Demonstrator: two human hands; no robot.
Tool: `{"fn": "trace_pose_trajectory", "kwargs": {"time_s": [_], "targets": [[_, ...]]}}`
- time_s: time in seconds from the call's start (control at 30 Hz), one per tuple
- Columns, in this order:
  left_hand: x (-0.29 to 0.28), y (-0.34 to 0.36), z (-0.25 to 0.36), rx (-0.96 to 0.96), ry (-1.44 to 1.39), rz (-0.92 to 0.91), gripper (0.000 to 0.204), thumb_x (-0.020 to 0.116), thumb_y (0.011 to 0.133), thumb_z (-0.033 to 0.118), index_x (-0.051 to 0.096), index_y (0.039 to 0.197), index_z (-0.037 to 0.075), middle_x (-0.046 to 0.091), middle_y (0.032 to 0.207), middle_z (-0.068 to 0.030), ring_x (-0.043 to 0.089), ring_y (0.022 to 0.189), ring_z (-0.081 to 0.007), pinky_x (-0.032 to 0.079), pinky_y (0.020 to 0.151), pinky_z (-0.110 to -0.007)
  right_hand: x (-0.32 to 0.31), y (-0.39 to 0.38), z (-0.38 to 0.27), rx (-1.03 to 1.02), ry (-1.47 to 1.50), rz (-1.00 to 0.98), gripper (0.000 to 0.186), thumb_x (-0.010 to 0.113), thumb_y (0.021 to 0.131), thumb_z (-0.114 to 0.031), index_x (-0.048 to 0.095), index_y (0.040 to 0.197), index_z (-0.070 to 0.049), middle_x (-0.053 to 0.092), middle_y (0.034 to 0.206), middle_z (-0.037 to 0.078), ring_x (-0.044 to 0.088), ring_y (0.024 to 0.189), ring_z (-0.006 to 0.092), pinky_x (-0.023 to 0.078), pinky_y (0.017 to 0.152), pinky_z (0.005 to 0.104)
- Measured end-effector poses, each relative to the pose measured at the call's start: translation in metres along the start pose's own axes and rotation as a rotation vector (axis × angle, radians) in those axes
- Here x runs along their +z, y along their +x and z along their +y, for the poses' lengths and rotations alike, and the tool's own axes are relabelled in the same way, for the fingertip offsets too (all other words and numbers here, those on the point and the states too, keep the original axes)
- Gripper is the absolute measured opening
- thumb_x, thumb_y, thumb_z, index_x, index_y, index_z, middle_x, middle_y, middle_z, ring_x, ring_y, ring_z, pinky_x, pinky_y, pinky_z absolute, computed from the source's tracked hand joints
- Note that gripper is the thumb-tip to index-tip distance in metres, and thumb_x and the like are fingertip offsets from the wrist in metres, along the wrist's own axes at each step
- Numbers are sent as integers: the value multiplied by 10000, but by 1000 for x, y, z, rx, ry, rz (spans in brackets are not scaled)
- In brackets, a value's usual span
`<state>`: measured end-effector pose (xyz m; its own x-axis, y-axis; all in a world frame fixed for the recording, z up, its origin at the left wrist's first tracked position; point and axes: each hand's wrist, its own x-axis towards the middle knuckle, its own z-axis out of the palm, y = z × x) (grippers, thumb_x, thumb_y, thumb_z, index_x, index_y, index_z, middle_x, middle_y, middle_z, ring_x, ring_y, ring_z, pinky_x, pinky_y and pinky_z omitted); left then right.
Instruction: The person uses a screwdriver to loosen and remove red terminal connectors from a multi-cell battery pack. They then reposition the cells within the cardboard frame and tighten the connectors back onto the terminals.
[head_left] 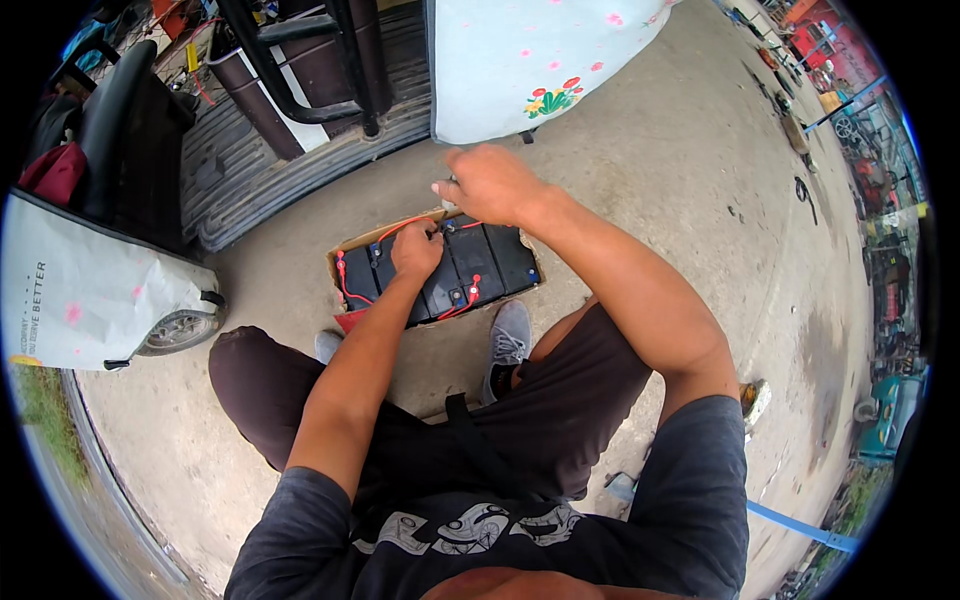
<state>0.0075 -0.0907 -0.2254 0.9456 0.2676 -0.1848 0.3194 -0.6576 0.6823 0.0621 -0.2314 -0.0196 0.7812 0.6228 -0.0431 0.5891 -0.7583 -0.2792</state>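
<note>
Batteries [507, 252] lie part-hidden under the left hand [416, 250], whose grip, like that of the right hand [492, 185], I cannot tell.

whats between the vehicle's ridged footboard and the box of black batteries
In the head view, only a strip of concrete floor lies between the ridged footboard and the cardboard box of black batteries.

The left hand [417, 250] bends over black batteries [508, 254] in a cardboard box [358, 239], toward 11 o'clock; the right hand [497, 184] curls at 1 o'clock. Red wires [341, 273] cross the batteries. A grey shoe [511, 335] stands near 4 o'clock, a ribbed vehicle floor [238, 203] at 10.
</note>
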Motion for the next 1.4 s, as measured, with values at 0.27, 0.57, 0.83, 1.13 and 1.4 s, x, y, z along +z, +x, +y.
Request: {"fn": "trace_pose_trajectory", "kwargs": {"time_s": [0.27,0.57,0.83,1.13,1.4], "targets": [[3,-1,6,14,65,46,193,685,810,231,742,956,118,717,993,-157,673,973,-351,530,856,-454,1,-3,4,-146,11,63,311,685,810,-223,599,909,60,655,863,274,630,894,451,496,797,519],[8,1,12,-22,81,55,182,675,790,210,738,923,104,715,960,-182,677,953,-366,536,834,-466,2,-7,4,-118,6,82,337,696,815,-228,584,961,55,655,852,274,633,880,453,502,797,520],[6,0,14,-28,103,47,202,671,786,210,736,948,108,713,962,-194,678,947,-375,536,836,-470,-3,-2,1,-39,10,2,356,703,803,-201,563,996,62,654,907,286,627,928,454,496,820,518],[6,-4,14,14,100,88,185,662,782,203,716,905,75,707,945,-206,675,917,-390,530,821,-487,-4,0,-7,-62,30,-8,323,696,770,-147,561,974,64,650,887,286,621,909,464,497,794,523],[11,1,11,-7,114,72,173,651,800,192,721,919,87,708,941,-197,677,929,-378,530,831,-483,1,-7,-5,-191,38,102,316,675,837,-213,573,962,59,653,821,278,624,836,484,497,770,538]]}}
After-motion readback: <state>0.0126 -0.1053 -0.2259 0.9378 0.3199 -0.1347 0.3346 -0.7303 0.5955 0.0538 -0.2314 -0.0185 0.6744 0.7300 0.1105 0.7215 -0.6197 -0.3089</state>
